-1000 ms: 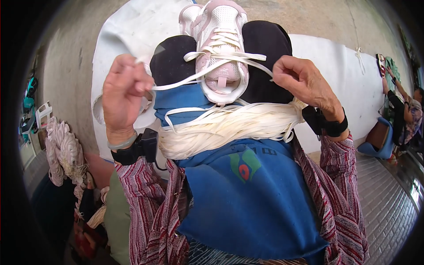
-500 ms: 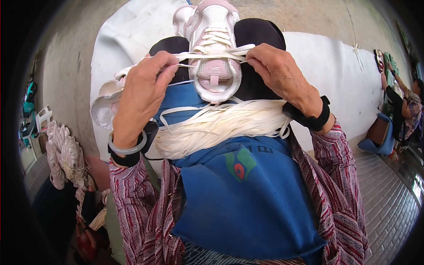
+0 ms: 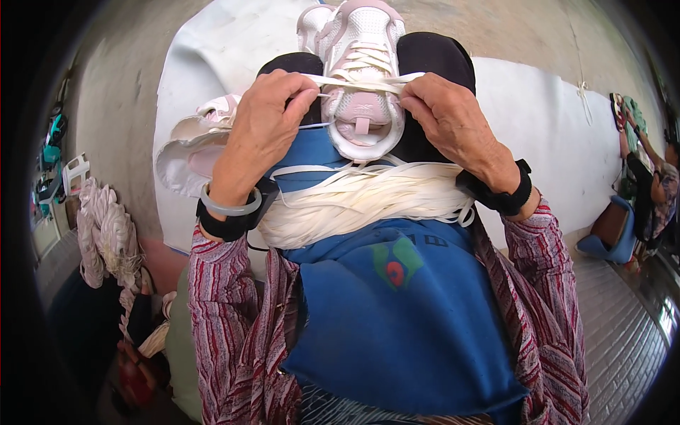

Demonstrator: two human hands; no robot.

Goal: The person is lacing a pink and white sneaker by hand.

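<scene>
The thumb and forefinger of the left hand (image 3: 265, 127) are pressed together on a flat white lace (image 3: 354, 84), and those of the right hand (image 3: 453, 117) pinch it also; the other fingers are curled. Between both hands the lace goes across the pink tongue (image 3: 363, 106) of a white and pink shoe (image 3: 365, 53). This shoe is at twelve o'clock, toe pointing away, between two black-covered knees (image 3: 439, 60). A second shoe (image 3: 312, 28) shows partly behind it, toward eleven o'clock. Just below the worked shoe, a thick bundle of cream laces (image 3: 368, 198) lies over the lap, on the upper part of a blue apron (image 3: 404, 319), which spreads toward six o'clock. At ten o'clock, more pale shoes (image 3: 195, 152) rest on a white sheet (image 3: 205, 64). Farther out, at nine o'clock, there is a cluster of pale shoes (image 3: 110, 234), and at three o'clock another person (image 3: 662, 184) is near a blue chair (image 3: 616, 227).
</scene>
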